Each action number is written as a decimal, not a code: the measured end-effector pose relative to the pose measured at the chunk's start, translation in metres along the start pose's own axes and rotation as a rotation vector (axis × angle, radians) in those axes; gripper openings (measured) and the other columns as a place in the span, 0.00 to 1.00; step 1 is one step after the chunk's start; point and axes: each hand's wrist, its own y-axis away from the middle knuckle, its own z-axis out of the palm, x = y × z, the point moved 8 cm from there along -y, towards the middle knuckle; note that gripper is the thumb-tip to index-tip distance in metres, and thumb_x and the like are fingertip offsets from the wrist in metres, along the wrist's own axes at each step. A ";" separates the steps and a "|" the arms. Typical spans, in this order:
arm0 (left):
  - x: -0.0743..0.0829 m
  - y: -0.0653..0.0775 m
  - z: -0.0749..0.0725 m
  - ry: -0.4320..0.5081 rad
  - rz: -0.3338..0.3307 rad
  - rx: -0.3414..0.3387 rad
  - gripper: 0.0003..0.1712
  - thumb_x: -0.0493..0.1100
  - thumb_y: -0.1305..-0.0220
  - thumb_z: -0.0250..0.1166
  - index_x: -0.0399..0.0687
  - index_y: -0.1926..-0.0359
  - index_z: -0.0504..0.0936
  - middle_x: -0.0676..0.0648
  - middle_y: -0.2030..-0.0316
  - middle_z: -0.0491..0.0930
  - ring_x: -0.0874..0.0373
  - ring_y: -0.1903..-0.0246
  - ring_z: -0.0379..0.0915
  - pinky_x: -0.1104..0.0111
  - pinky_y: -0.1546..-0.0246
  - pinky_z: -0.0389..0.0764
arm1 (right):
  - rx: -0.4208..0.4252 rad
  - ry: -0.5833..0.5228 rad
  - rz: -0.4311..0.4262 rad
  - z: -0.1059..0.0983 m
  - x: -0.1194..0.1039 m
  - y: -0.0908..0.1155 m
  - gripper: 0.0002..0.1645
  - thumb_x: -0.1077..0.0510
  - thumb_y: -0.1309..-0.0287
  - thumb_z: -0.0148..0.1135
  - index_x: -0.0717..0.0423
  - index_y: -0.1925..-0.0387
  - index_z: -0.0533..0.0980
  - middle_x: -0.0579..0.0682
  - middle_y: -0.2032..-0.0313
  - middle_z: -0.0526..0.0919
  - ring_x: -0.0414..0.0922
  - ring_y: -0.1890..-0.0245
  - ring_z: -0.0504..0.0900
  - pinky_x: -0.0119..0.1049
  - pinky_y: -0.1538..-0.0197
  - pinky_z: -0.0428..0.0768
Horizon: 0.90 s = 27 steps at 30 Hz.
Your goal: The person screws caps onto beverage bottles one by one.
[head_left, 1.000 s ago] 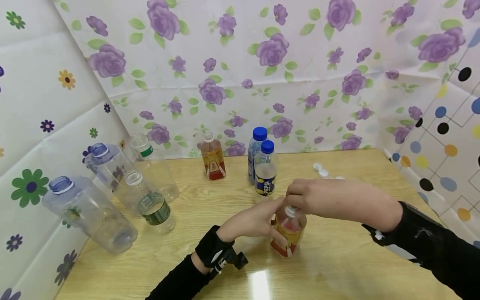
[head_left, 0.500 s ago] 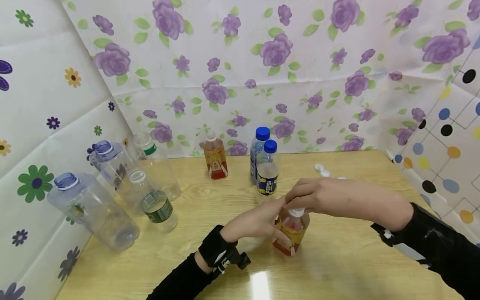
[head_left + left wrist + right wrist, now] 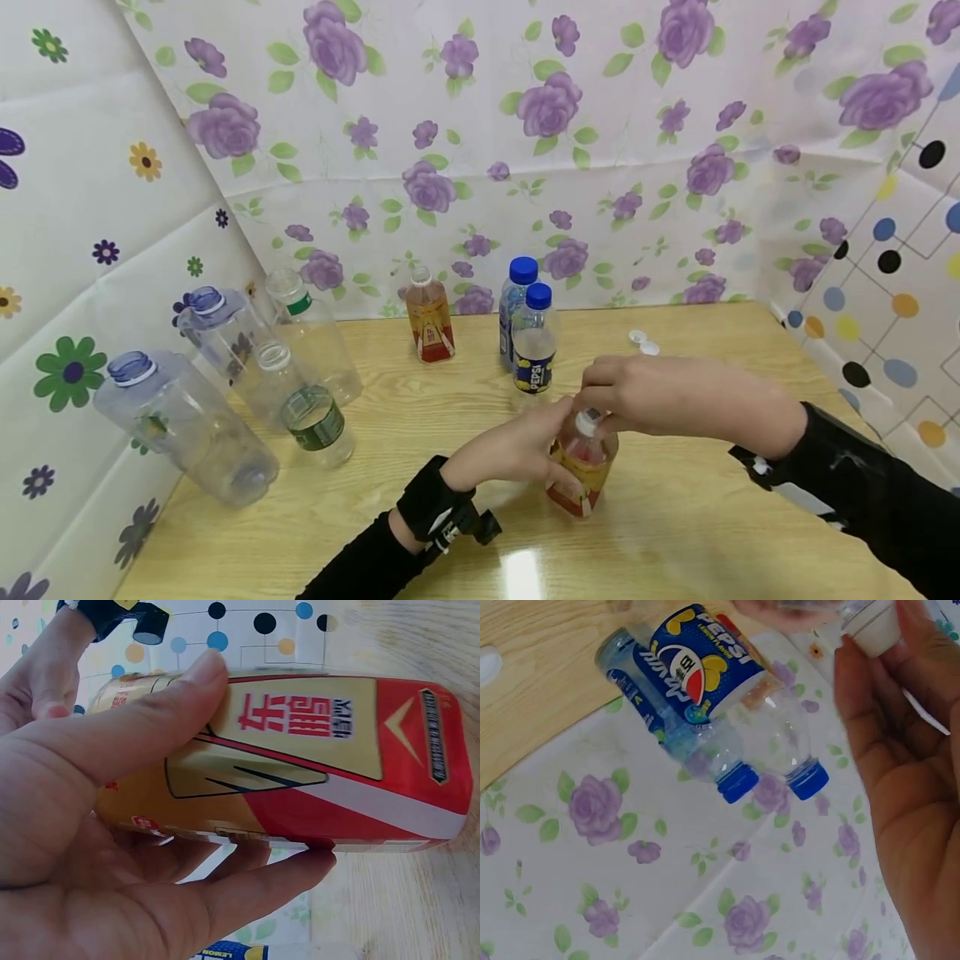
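My left hand (image 3: 510, 447) holds a clear plastic drink bottle (image 3: 587, 468) with a red and gold label, upright on the table. The left wrist view shows the thumb across the bottle's label (image 3: 292, 720) and the fingers along its other side. At the bottle's neck, my right hand (image 3: 637, 392) pinches the white cap (image 3: 875, 628) between thumb and fingers. Whether the cap is loose on the neck, I cannot tell. Just behind the hands stand a Pepsi bottle (image 3: 533, 342) and another blue-capped bottle (image 3: 516, 292).
A similar red and gold bottle (image 3: 431, 321) without a visible coloured cap stands near the back wall. Several clear bottles, among them a large bluish one (image 3: 187, 425) and a green-labelled one (image 3: 317, 421), fill the left side. Loose white caps (image 3: 648, 347) lie at the back right.
The fingers of my right hand have shifted around the cap, and more of its side shows now. My left hand keeps its hold on the bottle, which stays in place.
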 end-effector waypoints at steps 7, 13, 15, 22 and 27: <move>0.001 0.000 -0.001 0.005 -0.039 0.003 0.59 0.42 0.43 0.78 0.50 0.21 0.49 0.47 0.34 0.70 0.59 0.41 0.73 0.77 0.46 0.77 | -0.058 0.098 0.091 0.000 -0.004 -0.004 0.15 0.51 0.40 0.73 0.52 0.54 0.83 0.42 0.66 0.79 0.38 0.65 0.77 0.28 0.64 0.81; 0.005 0.000 -0.001 -0.023 0.045 -0.020 0.60 0.43 0.42 0.77 0.50 0.20 0.46 0.48 0.28 0.64 0.61 0.38 0.70 0.77 0.43 0.75 | 0.008 -0.042 0.019 0.000 -0.005 -0.002 0.16 0.58 0.43 0.76 0.51 0.52 0.85 0.44 0.56 0.85 0.41 0.55 0.82 0.27 0.57 0.85; 0.007 0.000 -0.002 -0.039 0.074 -0.019 0.60 0.43 0.43 0.77 0.50 0.20 0.46 0.48 0.25 0.60 0.62 0.34 0.67 0.77 0.40 0.74 | 0.020 -0.070 -0.038 -0.001 -0.005 0.000 0.21 0.63 0.47 0.78 0.52 0.50 0.84 0.45 0.52 0.84 0.42 0.52 0.82 0.28 0.54 0.85; 0.007 -0.001 -0.002 -0.021 0.091 -0.018 0.57 0.42 0.44 0.78 0.50 0.22 0.52 0.49 0.29 0.65 0.62 0.41 0.72 0.76 0.45 0.77 | -0.012 -0.074 -0.104 -0.001 -0.005 -0.002 0.25 0.67 0.50 0.78 0.51 0.49 0.84 0.44 0.52 0.84 0.42 0.51 0.82 0.27 0.52 0.84; 0.007 0.000 -0.002 -0.045 0.080 -0.027 0.55 0.43 0.43 0.77 0.49 0.23 0.53 0.49 0.33 0.69 0.62 0.44 0.73 0.78 0.47 0.77 | -0.033 -0.044 -0.098 -0.003 -0.007 -0.006 0.23 0.67 0.49 0.77 0.49 0.51 0.84 0.43 0.54 0.84 0.41 0.52 0.82 0.25 0.53 0.83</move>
